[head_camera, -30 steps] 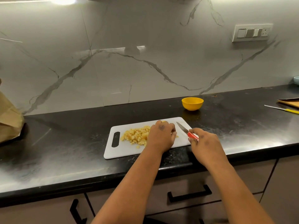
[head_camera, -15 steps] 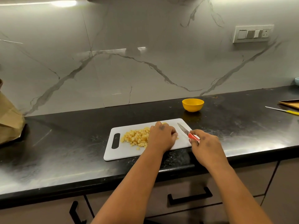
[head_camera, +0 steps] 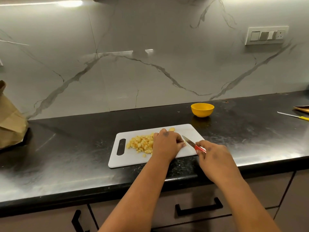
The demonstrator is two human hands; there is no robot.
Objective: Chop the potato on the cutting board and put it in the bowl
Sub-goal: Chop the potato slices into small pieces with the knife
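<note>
Change: almost nothing has been moved since the earlier frames; the knife blade is still held at the same slant beside the left hand, and a potato slice is now seen uncovered at the board's far edge.
Left hand [head_camera: 167, 142]: laid knuckles-up on the cutting board [head_camera: 127, 158]; its fingers are curled down over something hidden beneath them, and what is gripped cannot be told.
Right hand [head_camera: 215, 158]: fingers are closed round the red handle of the knife [head_camera: 192, 144], whose blade is pointed toward 11 o'clock, just beside the left thumb.
Potato pieces [head_camera: 142, 144]: heaped in small yellow cubes on the board, at 9 o'clock of the left hand and touching it.
Potato slice [head_camera: 171, 129]: lying at 12 o'clock of the left hand.
Bowl [head_camera: 202, 110]: yellow, set on the black table [head_camera: 66, 148] at 1 o'clock of the board, apart from it.
Second knife [head_camera: 294, 116]: yellow-handled, laid at the far 3 o'clock side.
Paper bag [head_camera: 10, 121]: placed at the 9 o'clock edge.
</note>
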